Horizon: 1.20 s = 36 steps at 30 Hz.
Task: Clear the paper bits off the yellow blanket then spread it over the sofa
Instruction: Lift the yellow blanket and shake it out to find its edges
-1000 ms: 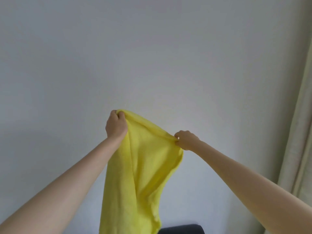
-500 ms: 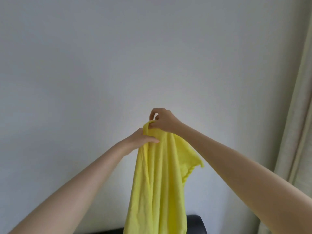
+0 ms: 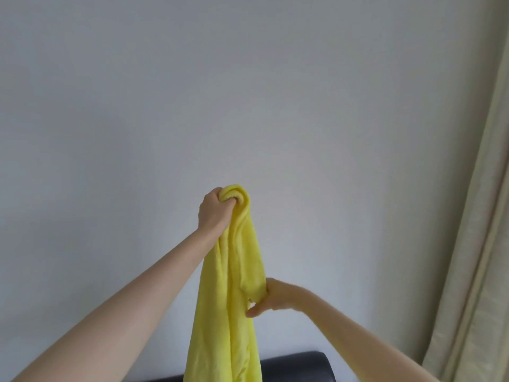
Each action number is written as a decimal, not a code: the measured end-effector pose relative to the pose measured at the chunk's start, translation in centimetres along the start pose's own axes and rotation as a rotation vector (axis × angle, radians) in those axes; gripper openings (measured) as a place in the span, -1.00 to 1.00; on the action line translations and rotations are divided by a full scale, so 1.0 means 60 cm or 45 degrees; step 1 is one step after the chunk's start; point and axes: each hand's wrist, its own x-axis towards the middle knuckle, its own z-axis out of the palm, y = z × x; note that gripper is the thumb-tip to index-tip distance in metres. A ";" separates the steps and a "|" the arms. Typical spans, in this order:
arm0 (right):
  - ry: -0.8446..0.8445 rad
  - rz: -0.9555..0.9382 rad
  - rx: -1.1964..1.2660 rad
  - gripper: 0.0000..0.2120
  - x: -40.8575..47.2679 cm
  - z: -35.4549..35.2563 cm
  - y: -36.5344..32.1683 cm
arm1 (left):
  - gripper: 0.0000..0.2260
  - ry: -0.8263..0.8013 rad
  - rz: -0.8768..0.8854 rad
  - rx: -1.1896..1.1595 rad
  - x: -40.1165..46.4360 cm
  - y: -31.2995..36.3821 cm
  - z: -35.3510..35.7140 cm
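The blanket [image 3: 234, 293] is being held up in front of the wall [image 3: 248, 92], bunched in the left hand [image 3: 216, 212], while a lower fold is being pinched by the right hand [image 3: 268, 296]. It is hanging limp in long folds above the sofa [image 3: 297, 366] (so it is judged soft and light). Two corners are being judged the best places to hold it for spreading.

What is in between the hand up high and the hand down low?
In the head view, only a bunched stretch of the yellow blanket runs between them: the left hand grips its top and the right hand pinches it lower down.
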 end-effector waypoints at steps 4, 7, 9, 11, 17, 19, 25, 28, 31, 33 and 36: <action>0.209 -0.097 0.487 -0.65 0.011 0.028 0.029 | -0.90 0.044 0.028 -0.018 0.009 0.017 -0.003; 0.482 -0.162 0.883 -0.81 0.025 0.009 0.027 | -0.91 0.125 -0.045 -0.004 0.027 0.003 -0.027; 0.694 -0.203 1.071 -0.76 0.028 -0.023 0.010 | -0.89 0.175 -0.100 0.015 0.038 -0.021 -0.047; 0.940 -0.194 1.028 -0.77 0.025 -0.066 -0.014 | -0.86 0.223 -0.162 0.073 0.046 -0.052 -0.064; 1.258 -0.405 0.358 -0.91 0.000 -0.163 -0.114 | -0.57 -0.528 -0.551 0.601 0.036 -0.105 -0.081; 1.198 -0.479 0.191 -0.94 -0.006 -0.175 -0.155 | -0.39 -0.802 -0.478 0.881 0.018 -0.087 -0.067; 1.015 -0.588 0.039 -0.88 -0.007 -0.167 -0.235 | -0.41 -0.774 -0.172 0.043 -0.001 -0.009 -0.012; 0.976 -0.604 0.068 -0.84 -0.009 -0.169 -0.241 | -0.43 -0.642 -0.124 -0.096 0.003 -0.006 -0.001; 0.964 -0.580 0.077 -0.81 -0.012 -0.179 -0.223 | -0.73 -0.448 -0.023 0.007 0.008 -0.015 0.000; 0.975 -0.541 0.109 -0.79 -0.012 -0.183 -0.200 | -0.82 -0.219 0.058 0.142 0.015 -0.016 -0.001; 0.970 -0.458 0.153 -0.74 -0.012 -0.174 -0.162 | -0.74 0.077 -0.021 0.075 0.030 -0.003 -0.008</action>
